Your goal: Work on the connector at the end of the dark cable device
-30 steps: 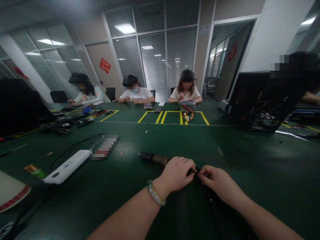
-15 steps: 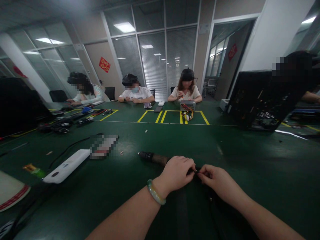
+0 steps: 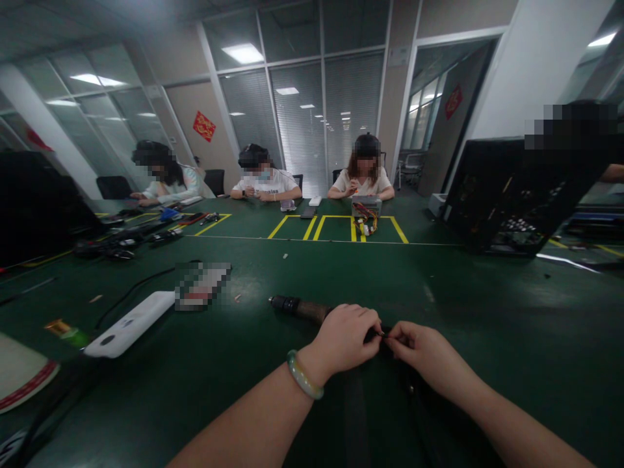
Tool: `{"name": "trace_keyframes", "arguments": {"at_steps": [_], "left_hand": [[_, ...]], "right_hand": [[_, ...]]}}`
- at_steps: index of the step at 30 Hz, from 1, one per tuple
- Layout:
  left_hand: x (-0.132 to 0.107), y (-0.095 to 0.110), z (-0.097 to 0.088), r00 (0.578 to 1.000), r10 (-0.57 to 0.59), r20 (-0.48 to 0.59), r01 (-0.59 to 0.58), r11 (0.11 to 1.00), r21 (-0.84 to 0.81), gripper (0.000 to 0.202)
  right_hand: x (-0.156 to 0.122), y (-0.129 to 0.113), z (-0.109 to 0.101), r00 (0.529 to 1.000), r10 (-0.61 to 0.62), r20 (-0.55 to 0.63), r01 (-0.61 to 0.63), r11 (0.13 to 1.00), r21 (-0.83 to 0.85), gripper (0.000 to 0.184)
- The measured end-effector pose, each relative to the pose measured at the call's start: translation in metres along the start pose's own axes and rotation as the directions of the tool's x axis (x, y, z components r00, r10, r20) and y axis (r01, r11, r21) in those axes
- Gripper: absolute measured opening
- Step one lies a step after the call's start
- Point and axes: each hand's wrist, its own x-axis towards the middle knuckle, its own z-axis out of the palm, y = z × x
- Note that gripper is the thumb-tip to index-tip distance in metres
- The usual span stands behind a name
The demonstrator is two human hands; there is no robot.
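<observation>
My left hand [image 3: 345, 338], with a green bangle on the wrist, is curled over the rear of a dark electric screwdriver [image 3: 298, 307] that lies on the green table [image 3: 487, 312]. My right hand [image 3: 423, 356] meets it fingertip to fingertip, pinching a small dark part that I cannot make out. A black cable or strap [image 3: 355, 416] runs from under my hands toward me.
A white power bank [image 3: 130, 324] with a black lead lies to the left. Three people sit at the far side behind yellow-taped squares and a power supply [image 3: 365, 209] with coloured wires. An open black computer case [image 3: 507, 195] stands at the right, a person behind it.
</observation>
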Motion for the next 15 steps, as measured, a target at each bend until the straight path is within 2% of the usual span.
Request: {"name": "trace_keyframes", "arguments": {"at_steps": [15], "left_hand": [[-0.0007, 0.0011, -0.0029, 1.000, 0.002, 0.006, -0.002, 1.000, -0.005, 0.011]], "right_hand": [[0.0004, -0.0020, -0.0003, 1.000, -0.001, -0.014, 0.001, 1.000, -0.018, 0.019]]}}
